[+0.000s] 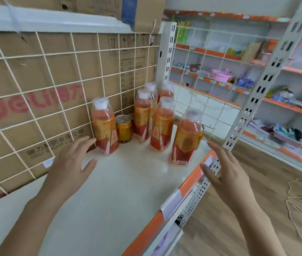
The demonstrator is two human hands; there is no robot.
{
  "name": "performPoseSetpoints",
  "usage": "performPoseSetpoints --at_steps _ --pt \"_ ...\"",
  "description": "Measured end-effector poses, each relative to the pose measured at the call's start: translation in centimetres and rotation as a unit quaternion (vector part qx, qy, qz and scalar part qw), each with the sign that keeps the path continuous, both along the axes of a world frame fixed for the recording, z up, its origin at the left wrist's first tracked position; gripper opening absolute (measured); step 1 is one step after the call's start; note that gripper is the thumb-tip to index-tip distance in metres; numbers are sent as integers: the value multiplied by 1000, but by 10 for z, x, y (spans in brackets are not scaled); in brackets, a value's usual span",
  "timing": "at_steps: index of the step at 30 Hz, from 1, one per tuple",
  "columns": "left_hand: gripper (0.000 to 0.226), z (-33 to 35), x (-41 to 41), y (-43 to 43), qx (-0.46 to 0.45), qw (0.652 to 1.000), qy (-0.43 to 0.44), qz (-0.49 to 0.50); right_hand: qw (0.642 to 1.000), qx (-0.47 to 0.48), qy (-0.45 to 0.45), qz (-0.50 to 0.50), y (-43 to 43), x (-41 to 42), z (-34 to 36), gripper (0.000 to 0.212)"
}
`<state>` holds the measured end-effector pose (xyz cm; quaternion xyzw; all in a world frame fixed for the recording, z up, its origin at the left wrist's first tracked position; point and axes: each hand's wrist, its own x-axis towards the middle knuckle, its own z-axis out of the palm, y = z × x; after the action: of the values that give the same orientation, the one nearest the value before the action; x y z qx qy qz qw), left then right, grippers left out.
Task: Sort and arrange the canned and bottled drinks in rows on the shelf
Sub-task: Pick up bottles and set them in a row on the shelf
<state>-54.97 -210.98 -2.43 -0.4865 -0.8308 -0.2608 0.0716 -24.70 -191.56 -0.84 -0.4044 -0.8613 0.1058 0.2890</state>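
Six bottles [162, 124] of orange-red drink, white-capped with orange and red labels, stand upright at the shelf's [128, 182] far end, toward 12 o'clock. A gold can [124, 129] sits between two of them; another can [200, 137] peeks behind the nearest bottle. Left hand [70, 163] and right hand [224, 172] hover spread, empty.
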Motion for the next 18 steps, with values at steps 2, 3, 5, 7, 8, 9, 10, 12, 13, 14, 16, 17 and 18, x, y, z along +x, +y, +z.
performPoseSetpoints --at_steps 2,3,5,7,8,9,10,12,13,14,16,17,18 --pt "51 1 -5 16 10 1000 -1 20 1000 -8 3 30 23 -17 -2 62" --pt "53 2 -6 25 15 999 -10 38 999 -15 9 44 35 -26 -3 67" --pt "61 3 -9 46 26 996 -41 80 996 -38 30 69 58 -43 -2 77" --pt "70 2 -12 67 52 988 -89 117 991 -76 54 96 77 -58 2 86" --pt "74 1 -15 77 73 982 -118 128 986 -99 65 113 85 -65 4 88" --pt "76 -1 -17 85 98 975 -145 137 980 -125 77 131 92 -69 6 86" --pt "77 -3 -20 93 121 967 -166 148 974 -150 87 149 98 -73 6 81" --pt "78 -6 -22 109 158 952 -188 185 961 -184 100 181 108 -79 4 68" --pt "78 -8 -22 116 177 942 -198 206 955 -199 103 193 112 -82 2 67" --pt "78 -9 -21 124 200 930 -207 227 949 -214 106 204 116 -83 -1 67" --pt "76 -14 -19 136 243 906 -217 271 943 -225 112 218 121 -83 -4 70" --pt "75 -16 -18 140 256 897 -215 288 943 -220 115 221 123 -83 -5 71" --pt "74 -17 -18 144 264 891 -212 302 943 -215 117 224 126 -82 -5 71"
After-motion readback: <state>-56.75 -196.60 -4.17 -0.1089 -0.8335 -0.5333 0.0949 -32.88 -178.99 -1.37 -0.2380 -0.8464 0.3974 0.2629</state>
